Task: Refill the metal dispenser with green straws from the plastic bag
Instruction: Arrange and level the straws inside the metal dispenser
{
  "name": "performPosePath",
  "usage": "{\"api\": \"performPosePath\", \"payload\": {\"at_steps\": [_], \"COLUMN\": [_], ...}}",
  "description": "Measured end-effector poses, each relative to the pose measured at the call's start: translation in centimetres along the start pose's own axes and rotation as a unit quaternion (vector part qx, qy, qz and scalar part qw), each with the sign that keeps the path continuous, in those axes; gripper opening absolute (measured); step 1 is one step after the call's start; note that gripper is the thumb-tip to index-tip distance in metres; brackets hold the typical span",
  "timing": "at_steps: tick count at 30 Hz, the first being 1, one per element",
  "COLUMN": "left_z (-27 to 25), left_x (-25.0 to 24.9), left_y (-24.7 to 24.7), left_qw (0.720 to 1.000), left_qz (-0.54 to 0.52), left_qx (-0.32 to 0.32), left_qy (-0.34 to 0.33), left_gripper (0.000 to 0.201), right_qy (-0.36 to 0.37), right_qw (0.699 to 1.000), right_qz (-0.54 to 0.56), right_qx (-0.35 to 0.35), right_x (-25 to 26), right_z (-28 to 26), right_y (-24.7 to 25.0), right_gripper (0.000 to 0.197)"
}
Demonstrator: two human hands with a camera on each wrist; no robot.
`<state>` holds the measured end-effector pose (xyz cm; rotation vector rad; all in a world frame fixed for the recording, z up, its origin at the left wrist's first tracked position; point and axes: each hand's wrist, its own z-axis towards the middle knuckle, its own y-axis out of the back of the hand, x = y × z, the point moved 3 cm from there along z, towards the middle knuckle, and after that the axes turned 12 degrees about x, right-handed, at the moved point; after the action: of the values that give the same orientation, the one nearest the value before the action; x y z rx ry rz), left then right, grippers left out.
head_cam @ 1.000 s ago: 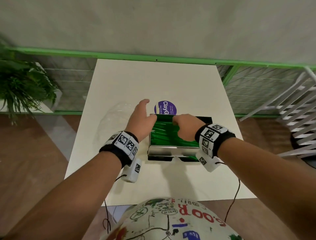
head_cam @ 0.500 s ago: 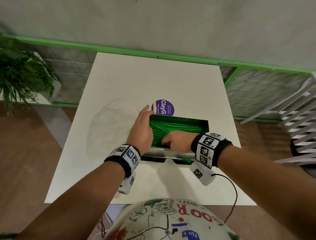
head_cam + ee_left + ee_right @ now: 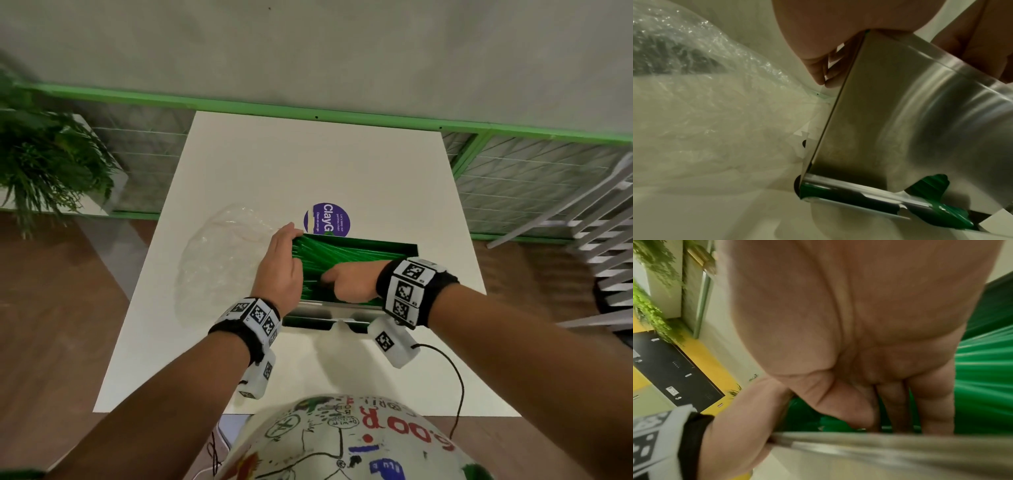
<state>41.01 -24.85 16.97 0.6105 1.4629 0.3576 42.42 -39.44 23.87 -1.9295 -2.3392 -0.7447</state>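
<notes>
The metal dispenser (image 3: 325,310) stands open-topped mid-table, filled with green straws (image 3: 352,251). My left hand (image 3: 279,267) lies flat against its left end, fingers straight along the rim. My right hand (image 3: 349,284) reaches down inside near the front wall, straight fingers (image 3: 931,410) pressing into the straws (image 3: 986,386). In the left wrist view the brushed steel wall (image 3: 900,121) fills the right side under my palm (image 3: 828,29), and green straws (image 3: 931,186) show in the bottom slot. The clear plastic bag (image 3: 222,260) lies crumpled and flat just left of the dispenser.
A round purple sticker (image 3: 327,219) sits on the white table (image 3: 308,164) behind the dispenser. A green railing (image 3: 308,109) runs along the far edge. A potted plant (image 3: 44,164) stands at the left, a white slatted chair (image 3: 603,240) at the right.
My right hand has slid from the top of the straws down and left toward the front wall. My left hand has flattened against the dispenser's left end.
</notes>
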Motion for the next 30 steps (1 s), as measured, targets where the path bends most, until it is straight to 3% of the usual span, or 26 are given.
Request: {"api": "performPosePath", "payload": {"at_steps": [4, 6, 8, 11, 15, 20, 23, 28, 30], "left_z": [0.0, -0.2, -0.2, -0.2, -0.2, -0.1, 0.0, 0.0, 0.1], "left_x": [0.0, -0.1, -0.2, -0.5, -0.7, -0.5, -0.4, -0.2, -0.2], "left_y": [0.0, 0.1, 0.2, 0.3, 0.3, 0.2, 0.2, 0.2, 0.2], "left_qw": [1.0, 1.0, 1.0, 1.0, 1.0, 1.0, 1.0, 1.0, 1.0], "left_qz": [-0.01, -0.008, -0.006, -0.01, -0.001, 0.006, 0.004, -0.003, -0.008], "left_qx": [-0.003, 0.0, 0.001, 0.0, 0.008, 0.013, 0.01, 0.005, 0.004], "left_qy": [-0.005, -0.012, -0.018, -0.012, 0.009, 0.012, 0.0, -0.008, -0.008], "left_gripper": [0.052, 0.051, 0.051, 0.052, 0.059, 0.062, 0.063, 0.062, 0.062], "right_qy": [0.013, 0.041, 0.061, -0.005, -0.068, -0.061, -0.047, -0.059, -0.064], "right_qw": [1.0, 0.995, 0.983, 0.982, 0.993, 0.995, 0.998, 0.987, 0.986], "right_qz": [0.02, 0.081, 0.147, 0.052, -0.038, -0.059, -0.048, -0.075, -0.074], "right_qx": [-0.014, -0.03, -0.091, -0.183, -0.09, -0.044, -0.016, -0.128, -0.135], "right_x": [-0.4, -1.0, -1.8, -3.4, -2.6, -1.4, -1.1, -0.3, 0.3], "right_z": [-1.4, -2.3, -2.9, -2.3, 0.4, 0.3, -0.8, -0.4, 0.6], "right_y": [1.1, 1.6, 2.6, 3.4, 0.1, 0.6, 2.3, 5.5, 5.8], "right_gripper": [0.048, 0.044, 0.037, 0.041, 0.07, 0.072, 0.061, 0.047, 0.041]}}
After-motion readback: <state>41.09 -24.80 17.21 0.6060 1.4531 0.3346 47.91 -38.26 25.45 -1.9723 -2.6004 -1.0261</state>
